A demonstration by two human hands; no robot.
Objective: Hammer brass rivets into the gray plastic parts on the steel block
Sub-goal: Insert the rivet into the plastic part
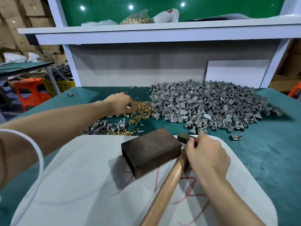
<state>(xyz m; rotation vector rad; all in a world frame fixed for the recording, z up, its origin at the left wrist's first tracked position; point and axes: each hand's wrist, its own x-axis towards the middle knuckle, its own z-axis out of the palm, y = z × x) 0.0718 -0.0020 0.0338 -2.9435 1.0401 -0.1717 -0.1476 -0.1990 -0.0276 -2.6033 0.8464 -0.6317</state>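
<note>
Green matting covers the table (268,160), and far off to the left stand stacked cardboard boxes (19,12) and an orange stool (27,93). The left hand (120,103) reaches forward across the table, palm down, its fingers bent down onto the near edge of a loose heap of brass rivets (143,110). Whether the fingertips pinch a rivet cannot be told, since the back of the hand hides them. Just in front of that heap lies a small cluster of gray plastic parts (105,124) with more rivets scattered among them.

Nearer the person, a white board (73,185) with red scribbles lies on the table. The steel block (151,150), dark and rusty, sits on the board's far part, turned at an angle. Beside its right edge lies the hammer (166,185), its wooden handle slanting back toward the person and its dark head close to the block's far right corner. The right hand (206,155) is curled tight round the handle just below the head.

Farther back and to the right, a big pile of gray parts (208,105) spreads over the table, touching the rivet heap on its left side.
</note>
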